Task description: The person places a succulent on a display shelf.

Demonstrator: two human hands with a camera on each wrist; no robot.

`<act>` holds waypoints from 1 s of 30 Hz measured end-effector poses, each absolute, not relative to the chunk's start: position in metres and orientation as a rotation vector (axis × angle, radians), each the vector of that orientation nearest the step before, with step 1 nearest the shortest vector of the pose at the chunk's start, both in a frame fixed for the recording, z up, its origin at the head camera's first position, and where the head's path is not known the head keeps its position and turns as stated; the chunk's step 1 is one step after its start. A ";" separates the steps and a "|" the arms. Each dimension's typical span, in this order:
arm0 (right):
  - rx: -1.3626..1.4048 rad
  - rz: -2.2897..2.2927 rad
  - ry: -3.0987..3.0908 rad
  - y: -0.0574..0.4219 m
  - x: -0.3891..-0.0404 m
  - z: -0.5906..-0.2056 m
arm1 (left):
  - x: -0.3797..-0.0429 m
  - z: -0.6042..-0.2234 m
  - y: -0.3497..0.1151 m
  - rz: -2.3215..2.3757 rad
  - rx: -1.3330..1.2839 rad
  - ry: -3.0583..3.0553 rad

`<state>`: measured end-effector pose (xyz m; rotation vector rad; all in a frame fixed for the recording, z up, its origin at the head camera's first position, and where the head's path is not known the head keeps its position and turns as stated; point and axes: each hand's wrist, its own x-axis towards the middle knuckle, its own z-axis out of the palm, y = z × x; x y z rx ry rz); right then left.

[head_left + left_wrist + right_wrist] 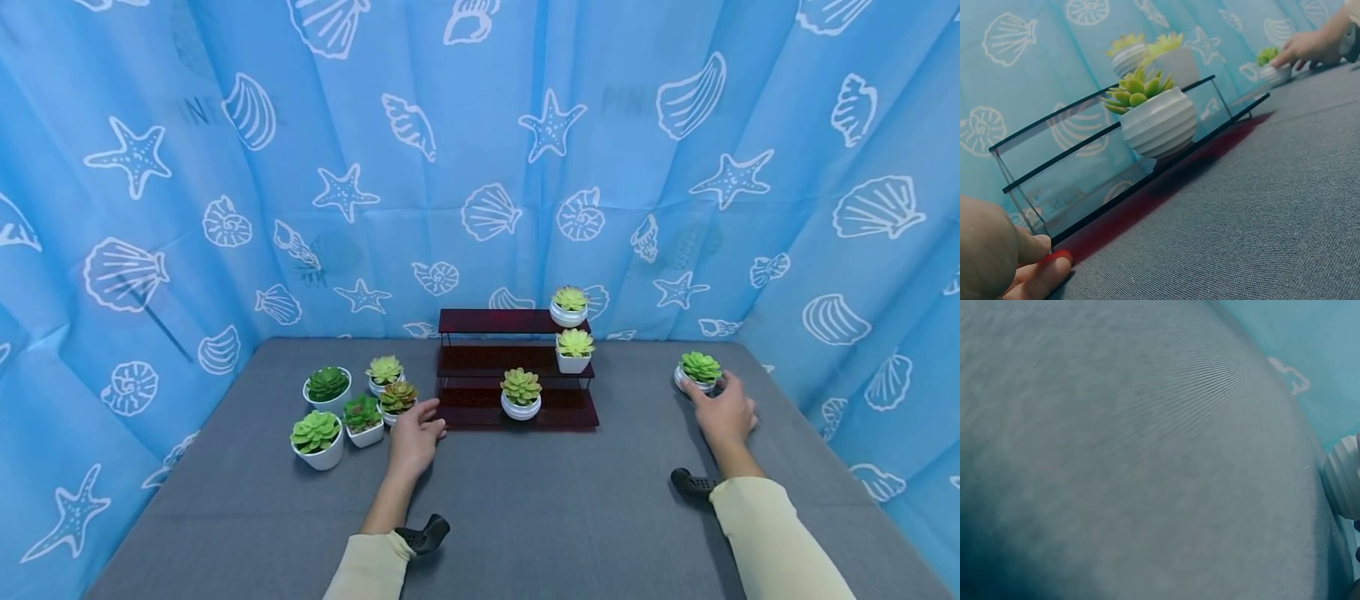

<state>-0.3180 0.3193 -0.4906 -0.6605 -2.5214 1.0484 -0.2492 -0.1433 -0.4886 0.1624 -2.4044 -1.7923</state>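
Note:
My left hand (412, 442) is at the front left corner of a dark red, see-through three-tier display stand (472, 408). In the left wrist view, its thumb and fingers (1044, 275) pinch the corner of the lowest tier. At the table's far right, my right hand (723, 417) grips a small succulent in a white ribbed pot (699, 371), which rests on the table. That pot shows only partly at the right edge of the right wrist view (1342, 478). A succulent in a round white pot (521, 396) stands on the lowest tier.
Two pale green potted succulents, one round-potted (569, 308) and one square-potted (574, 352), occupy the right ends of the upper tiers. Several potted succulents (318, 442) cluster left of my left hand. A blue shell-print curtain (465, 167) hangs behind the grey table (555, 517).

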 end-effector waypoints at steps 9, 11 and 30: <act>-0.636 1.006 -2.523 0.319 -0.318 -0.492 | -0.249 -0.489 -0.143 -1.801 0.149 -2.392; -0.639 1.005 -2.525 0.318 -0.317 -0.492 | -0.249 -0.489 -0.142 -1.800 0.153 -2.392; -0.442 1.035 -2.589 0.297 -0.302 -0.489 | -0.249 -0.491 -0.144 -1.779 0.147 -2.400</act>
